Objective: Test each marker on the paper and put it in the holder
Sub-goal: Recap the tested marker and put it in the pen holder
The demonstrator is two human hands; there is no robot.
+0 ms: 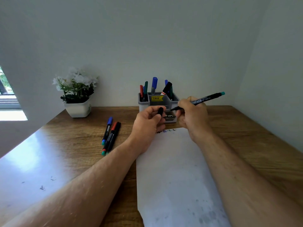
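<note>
Above paper (177, 169), right grip (191, 112) pinches marker (200, 100); left grip (150, 119) holds cap (160, 110).

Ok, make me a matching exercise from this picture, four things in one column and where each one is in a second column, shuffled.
Things
1. black cap
2. uncapped marker
3. red-capped marker
4. flower pot

Places
A. lying on the table left of the paper
B. gripped in the right hand
C. standing at the back left of the table
D. pinched in the left hand

Pairs: 1-D, 2-B, 3-A, 4-C
</note>
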